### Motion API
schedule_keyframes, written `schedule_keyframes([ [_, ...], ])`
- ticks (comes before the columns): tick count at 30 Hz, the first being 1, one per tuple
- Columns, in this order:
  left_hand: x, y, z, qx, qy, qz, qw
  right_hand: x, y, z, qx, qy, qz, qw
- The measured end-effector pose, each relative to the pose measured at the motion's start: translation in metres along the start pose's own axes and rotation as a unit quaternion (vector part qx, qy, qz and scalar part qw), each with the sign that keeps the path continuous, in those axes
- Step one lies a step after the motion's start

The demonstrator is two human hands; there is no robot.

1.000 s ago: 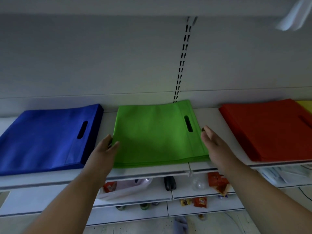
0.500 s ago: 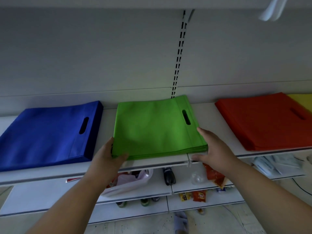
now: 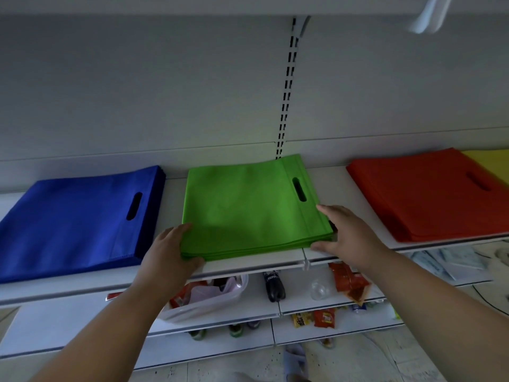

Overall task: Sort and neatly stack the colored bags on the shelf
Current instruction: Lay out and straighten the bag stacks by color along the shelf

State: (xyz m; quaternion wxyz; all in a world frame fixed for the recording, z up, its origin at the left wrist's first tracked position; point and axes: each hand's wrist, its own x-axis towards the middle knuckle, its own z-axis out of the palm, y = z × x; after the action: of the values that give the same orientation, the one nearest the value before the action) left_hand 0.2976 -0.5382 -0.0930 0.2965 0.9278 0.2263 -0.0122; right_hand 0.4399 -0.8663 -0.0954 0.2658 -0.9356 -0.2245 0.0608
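A stack of green bags (image 3: pixel 248 210) lies flat in the middle of the white shelf (image 3: pixel 327 183). A blue stack (image 3: pixel 74 221) lies to its left, a red stack (image 3: pixel 429 194) to its right. A yellow bag (image 3: pixel 490 164) shows behind the red stack. My left hand (image 3: pixel 168 252) cups the green stack's front left corner, fingers along the left side and thumb against the front edge. My right hand (image 3: pixel 349 235) does the same at the front right corner. Both hands press with fairly straight fingers.
Lower shelves hold a white plastic bag (image 3: pixel 209 296), a dark bottle (image 3: pixel 272 285) and red snack packets (image 3: pixel 349 282). A slotted upright (image 3: pixel 286 92) runs up the back wall. Another shelf hangs overhead.
Both hands moved from the sides of the green stack to its front corners, thumbs now against the front edge. The view shifted slightly right.
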Motion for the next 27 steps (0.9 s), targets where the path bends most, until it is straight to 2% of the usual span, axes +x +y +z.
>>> schedule_keyframes([
  [6,0.003,0.001,-0.001,-0.001,0.000,0.004,1.000,-0.001,0.000,0.001,0.020,0.008,0.010,1.000],
  [14,0.007,0.005,0.001,-0.003,-0.018,0.003,1.000,0.002,-0.003,0.005,-0.016,0.009,0.020,1.000],
  [17,0.005,0.005,0.002,-0.053,-0.017,-0.017,0.998,0.000,-0.008,0.003,-0.057,-0.010,0.025,0.998],
  [19,0.004,0.005,0.003,-0.104,-0.018,-0.021,0.994,-0.002,-0.016,0.004,-0.157,-0.018,0.026,0.987],
  [22,0.004,0.013,0.002,-0.144,-0.028,-0.025,0.989,-0.004,-0.030,0.012,-0.270,0.022,-0.002,0.963],
  [24,0.005,0.020,0.000,-0.195,-0.029,-0.066,0.978,-0.005,-0.037,0.018,-0.289,0.039,-0.046,0.955],
  [27,0.006,0.022,0.003,-0.317,-0.020,-0.120,0.941,-0.006,-0.049,0.031,-0.276,0.035,-0.099,0.956],
])
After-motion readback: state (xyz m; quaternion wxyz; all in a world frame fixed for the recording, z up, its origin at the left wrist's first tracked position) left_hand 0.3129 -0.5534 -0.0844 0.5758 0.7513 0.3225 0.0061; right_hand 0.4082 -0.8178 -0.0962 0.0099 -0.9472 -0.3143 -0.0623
